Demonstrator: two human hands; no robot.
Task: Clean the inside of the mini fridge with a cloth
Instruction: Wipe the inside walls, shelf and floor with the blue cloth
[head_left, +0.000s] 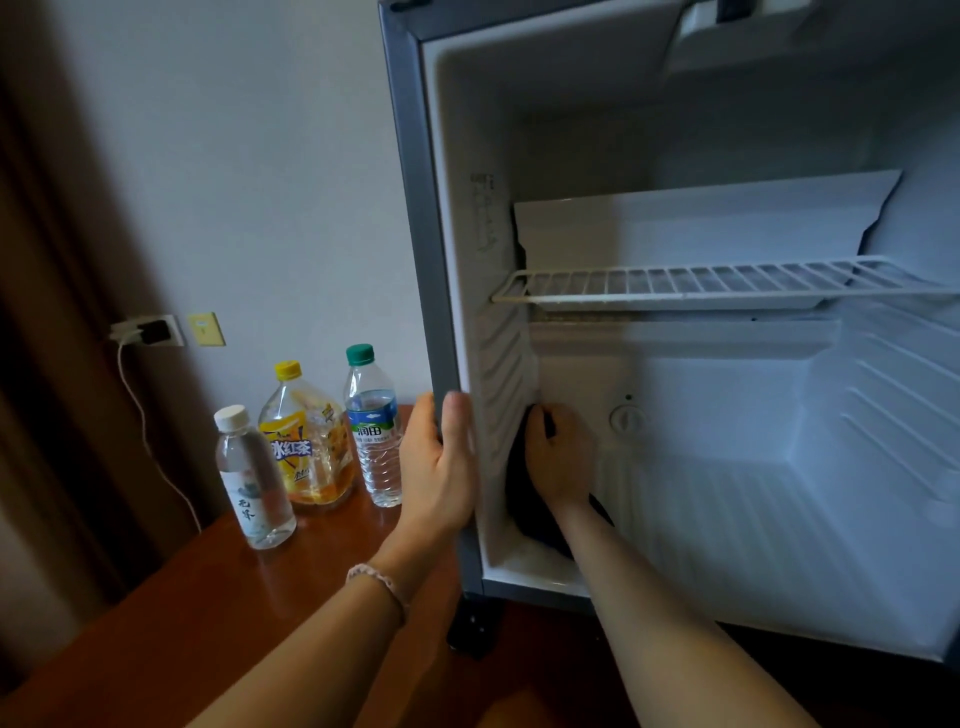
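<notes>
The mini fridge (415, 218) stands open with a white, empty interior and a wire shelf (701, 283) across the middle. My left hand (441, 462) grips the fridge's left front edge, thumb inside the frame. My right hand (558, 457) is inside the lower compartment, pressing a dark cloth (524, 512) against the left inner wall near the back corner. The hand covers much of the cloth. A round thermostat dial (626, 418) sits on the back wall just right of that hand.
Three bottles stand on the wooden table (218, 613) left of the fridge: a clear one with a white cap (254, 478), a yellow tea bottle (306, 441) and a green-capped water bottle (374, 431). A wall socket with a plug and cable (150, 332) is behind them.
</notes>
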